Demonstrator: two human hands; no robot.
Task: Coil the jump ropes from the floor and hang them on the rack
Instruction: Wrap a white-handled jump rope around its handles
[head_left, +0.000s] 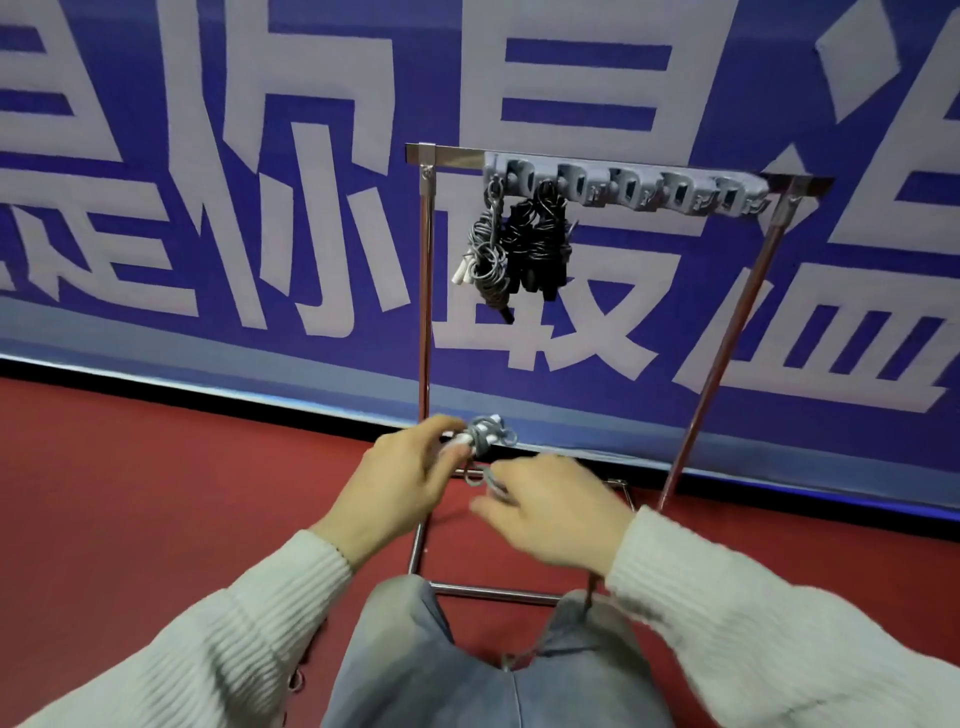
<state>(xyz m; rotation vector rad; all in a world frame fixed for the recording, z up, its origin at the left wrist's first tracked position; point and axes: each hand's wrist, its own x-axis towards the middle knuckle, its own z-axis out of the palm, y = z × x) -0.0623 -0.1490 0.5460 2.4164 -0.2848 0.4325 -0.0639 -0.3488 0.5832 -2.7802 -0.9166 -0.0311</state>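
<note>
Grey cord, wound into a small bundle, is what we see at the centre: a jump rope (485, 434) held low in front of the rack (426, 270), above the red floor (156, 467). The left hand (402, 478) grips the bundle and its white handles, fingers (447, 428) curled round them, which we judge keeps the loops from springing apart. The right hand (558, 512) sits just beside it with the loose tail of cord running under its curled fingers; blur keeps us from telling how firmly it pinches the strand. That tail trails down toward the person's grey trousers (467, 670), so we judge the coiling is not yet finished.

Further out, two bundles already hang from the left end of the grey hook strip (623, 187) on the rack's top bar: a grey coil (485, 249) with white handles and, touching it, a black coil (540, 244). The hooks to the right carry nothing we can see, so the next free one looks the likely place for this rope. Behind stands a blue banner (260, 156) with large pale characters.
</note>
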